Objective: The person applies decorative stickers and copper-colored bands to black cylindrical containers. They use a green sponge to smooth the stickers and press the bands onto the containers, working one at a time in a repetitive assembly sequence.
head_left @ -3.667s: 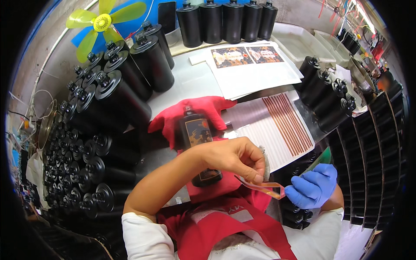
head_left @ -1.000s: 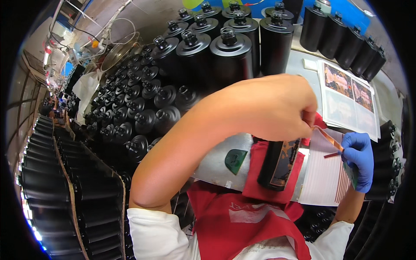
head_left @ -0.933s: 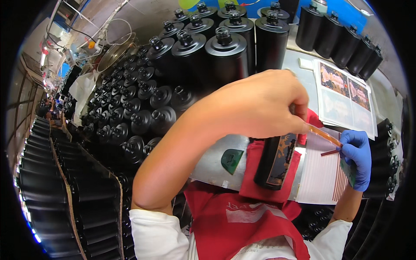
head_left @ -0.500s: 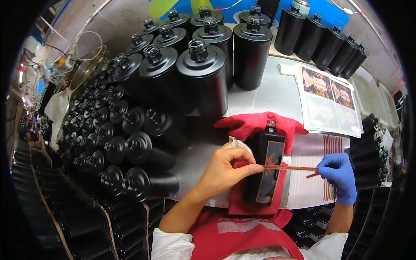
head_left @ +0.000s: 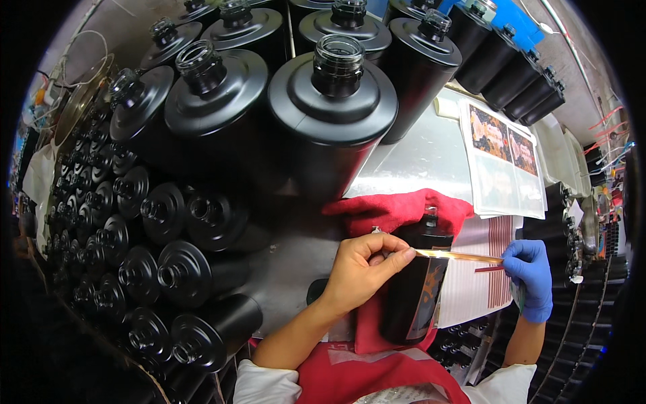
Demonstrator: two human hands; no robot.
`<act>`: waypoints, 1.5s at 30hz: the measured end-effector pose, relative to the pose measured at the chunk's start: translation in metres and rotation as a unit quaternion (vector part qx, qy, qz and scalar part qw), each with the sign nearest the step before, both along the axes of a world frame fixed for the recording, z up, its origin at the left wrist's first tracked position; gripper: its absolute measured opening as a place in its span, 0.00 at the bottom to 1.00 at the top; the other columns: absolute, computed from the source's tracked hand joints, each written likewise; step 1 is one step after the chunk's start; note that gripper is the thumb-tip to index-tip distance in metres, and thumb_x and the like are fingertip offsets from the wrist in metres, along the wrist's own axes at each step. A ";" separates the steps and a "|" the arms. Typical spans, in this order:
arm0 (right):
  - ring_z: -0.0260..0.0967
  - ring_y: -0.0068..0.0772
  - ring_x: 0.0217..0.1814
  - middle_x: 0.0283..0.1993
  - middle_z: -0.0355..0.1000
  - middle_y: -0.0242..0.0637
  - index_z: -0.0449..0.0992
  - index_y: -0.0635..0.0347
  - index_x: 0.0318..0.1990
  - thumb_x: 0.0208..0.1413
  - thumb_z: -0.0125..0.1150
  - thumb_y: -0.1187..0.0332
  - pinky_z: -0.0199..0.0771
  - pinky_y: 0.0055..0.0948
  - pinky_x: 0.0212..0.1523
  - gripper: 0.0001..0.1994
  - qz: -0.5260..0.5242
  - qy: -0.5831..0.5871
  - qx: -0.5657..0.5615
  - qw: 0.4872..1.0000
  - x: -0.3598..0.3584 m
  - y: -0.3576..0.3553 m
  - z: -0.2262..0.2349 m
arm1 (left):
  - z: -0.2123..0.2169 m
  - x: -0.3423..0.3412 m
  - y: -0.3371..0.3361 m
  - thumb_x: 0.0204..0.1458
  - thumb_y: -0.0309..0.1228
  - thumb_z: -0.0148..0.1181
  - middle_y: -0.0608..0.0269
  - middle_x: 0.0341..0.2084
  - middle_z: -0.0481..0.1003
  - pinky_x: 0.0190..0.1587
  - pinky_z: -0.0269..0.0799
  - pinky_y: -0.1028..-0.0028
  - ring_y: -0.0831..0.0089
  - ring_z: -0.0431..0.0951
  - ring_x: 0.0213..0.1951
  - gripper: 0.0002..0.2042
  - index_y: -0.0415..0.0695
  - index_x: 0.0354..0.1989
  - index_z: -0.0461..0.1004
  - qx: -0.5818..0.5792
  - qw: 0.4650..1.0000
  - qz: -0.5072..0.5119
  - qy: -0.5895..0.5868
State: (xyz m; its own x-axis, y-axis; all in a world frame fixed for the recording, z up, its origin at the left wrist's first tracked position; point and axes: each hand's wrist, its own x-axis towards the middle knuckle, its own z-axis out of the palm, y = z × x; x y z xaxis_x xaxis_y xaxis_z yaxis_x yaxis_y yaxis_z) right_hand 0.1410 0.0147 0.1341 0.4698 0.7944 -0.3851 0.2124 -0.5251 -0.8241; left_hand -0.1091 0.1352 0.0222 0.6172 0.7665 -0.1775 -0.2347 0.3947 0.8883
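Copper-toned strip [head_left: 464,256], pinched by left hand [head_left: 365,266] and right hand [head_left: 529,273], crosses over black bottle [head_left: 410,303] at the view's five o'clock.

The bottle [head_left: 404,313] seems to lie on the cloth [head_left: 393,207], the sheet [head_left: 464,289] rightward, other bottles [head_left: 219,219] leftward.

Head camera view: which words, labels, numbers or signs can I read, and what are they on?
No whole word can be read.
Red apron: pale print, folded and partly hidden.
Printed sheets: pale marks, too small and blurred.
Black bottle on the red cloth: coppery design, no legible words.
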 end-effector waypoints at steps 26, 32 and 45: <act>0.57 0.10 0.14 0.15 0.66 0.26 0.77 0.63 0.22 0.42 0.65 0.70 0.54 0.12 0.15 0.06 0.011 0.014 -0.037 0.999 0.021 0.018 -0.015 | -0.011 0.024 -0.002 0.49 0.22 0.62 0.71 0.21 0.71 0.25 0.59 0.86 0.87 0.65 0.22 0.04 0.40 0.31 0.73 -0.006 0.992 0.121 0.022; 0.58 0.10 0.14 0.16 0.67 0.27 0.77 0.63 0.23 0.42 0.66 0.70 0.54 0.11 0.15 0.06 0.004 0.018 -0.031 0.999 0.021 0.016 -0.016 | -0.007 0.032 -0.009 0.49 0.21 0.62 0.71 0.23 0.70 0.30 0.61 0.85 0.86 0.66 0.25 0.06 0.42 0.32 0.70 -0.109 0.976 0.178 -0.058; 0.59 0.10 0.15 0.17 0.68 0.26 0.77 0.62 0.24 0.42 0.68 0.69 0.55 0.12 0.15 0.06 0.003 0.045 -0.044 0.998 0.032 0.017 -0.033 | -0.011 0.046 -0.020 0.49 0.19 0.62 0.74 0.26 0.66 0.33 0.61 0.86 0.87 0.65 0.28 0.10 0.46 0.31 0.66 -0.166 0.957 0.220 -0.095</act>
